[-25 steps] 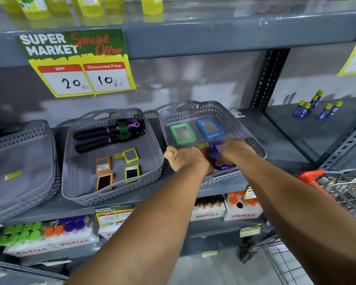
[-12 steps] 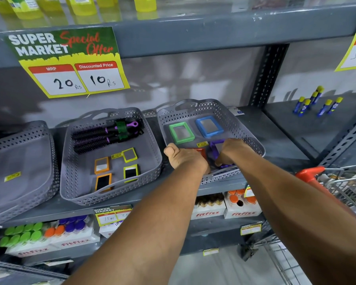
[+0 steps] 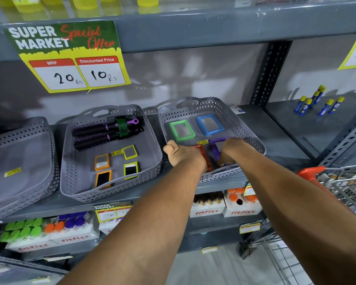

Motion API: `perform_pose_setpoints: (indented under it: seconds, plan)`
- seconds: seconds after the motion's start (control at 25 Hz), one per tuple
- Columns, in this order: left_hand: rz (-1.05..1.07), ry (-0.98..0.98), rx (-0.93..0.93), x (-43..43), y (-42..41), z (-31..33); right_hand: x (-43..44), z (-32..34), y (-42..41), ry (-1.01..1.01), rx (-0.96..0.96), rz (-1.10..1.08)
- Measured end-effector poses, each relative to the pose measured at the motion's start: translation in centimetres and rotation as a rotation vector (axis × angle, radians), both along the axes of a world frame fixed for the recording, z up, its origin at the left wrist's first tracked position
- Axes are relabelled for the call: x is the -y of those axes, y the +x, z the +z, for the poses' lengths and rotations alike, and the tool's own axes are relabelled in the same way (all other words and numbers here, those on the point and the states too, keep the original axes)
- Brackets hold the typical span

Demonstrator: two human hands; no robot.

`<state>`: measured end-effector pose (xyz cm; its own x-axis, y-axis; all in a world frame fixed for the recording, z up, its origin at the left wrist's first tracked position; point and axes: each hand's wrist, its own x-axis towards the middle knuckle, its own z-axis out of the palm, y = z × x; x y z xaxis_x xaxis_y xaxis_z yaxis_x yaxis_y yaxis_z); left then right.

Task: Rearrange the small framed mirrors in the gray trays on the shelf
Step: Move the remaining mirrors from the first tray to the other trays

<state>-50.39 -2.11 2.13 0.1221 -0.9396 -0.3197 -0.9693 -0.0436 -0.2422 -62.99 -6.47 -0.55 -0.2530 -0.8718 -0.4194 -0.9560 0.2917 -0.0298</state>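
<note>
Trays (image 3: 111,188): three; mirrors (image 3: 182,130): eight.

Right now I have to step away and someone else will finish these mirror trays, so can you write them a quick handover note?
Left hand: closed on the orange-red framed mirror at the front of the right tray.
Right hand: on the purple framed mirror beside it; the grip itself is hidden.
Same tray, back row: green mirror and blue mirror lie flat, side by side.
Middle tray: hairbrushes at the back, four smaller mirrors in front, two orange, two yellow-green, in a loose grid.
Left: set down the two held mirrors as a front row.
</note>
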Motion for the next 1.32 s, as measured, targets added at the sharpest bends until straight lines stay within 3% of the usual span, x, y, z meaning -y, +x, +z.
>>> perform_pose_setpoints:
  seconds: [0.12,0.48,0.8,1.04,1.32]
  plan:
    - [-0.017,0.065,0.057,0.4,-0.2,-0.2,-0.2,0.3,0.0,-0.007,0.0,0.013]
    - [-0.038,0.008,0.023,0.5,0.0,-0.7,-0.1,0.2,-0.2,-0.009,-0.018,0.038]
    - [-0.03,-0.194,-0.191,1.1,0.8,-0.2,0.0,0.4,-0.2,-0.034,0.034,-0.037]
    - [-0.25,-0.551,-0.309,2.5,4.6,0.1,0.4,2.1,1.8,-0.283,0.05,-0.054]
    - [-0.179,-0.79,-0.35,2.4,15.9,1.0,0.1,4.6,9.8,-0.632,0.051,0.327]
